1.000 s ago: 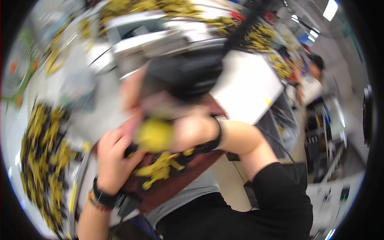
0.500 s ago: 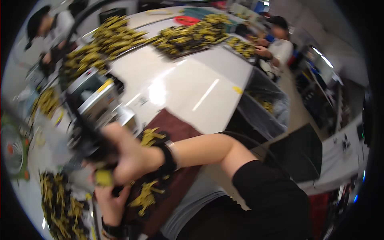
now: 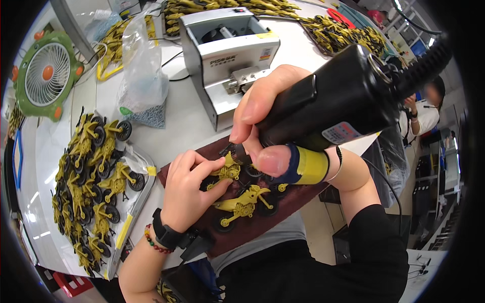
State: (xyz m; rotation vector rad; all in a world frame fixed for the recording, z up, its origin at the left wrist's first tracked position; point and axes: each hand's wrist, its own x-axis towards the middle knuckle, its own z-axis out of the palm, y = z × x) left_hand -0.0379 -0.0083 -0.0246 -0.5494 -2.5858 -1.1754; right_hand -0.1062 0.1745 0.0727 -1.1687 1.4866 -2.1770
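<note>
My right hand (image 3: 270,121) is wrapped tight round a black electric screwdriver (image 3: 343,96) w/ a yellow band near the thumb; its tip points down at approx 7 o'clock onto a yellow toy motorcycle (image 3: 230,171). My left hand (image 3: 189,189) pins that motorcycle flat, fingers curled over its body, thumb at its lower edge. It sits on a dark brown mat (image 3: 283,202) at the table edge, right in front of me. A 2nd yellow toy motorcycle (image 3: 245,202) lies just beside it at 5 o'clock, black wheels on, untouched. At 9 o'clock of my left hand, a tray (image 3: 129,222) holds a pile of the same bikes. At 12 o'clock stands a grey screw feeder box (image 3: 225,58); at 11 o'clock, a clear plastic bag (image 3: 141,76). Green desk fan (image 3: 45,73) far at 10 o'clock.
</note>
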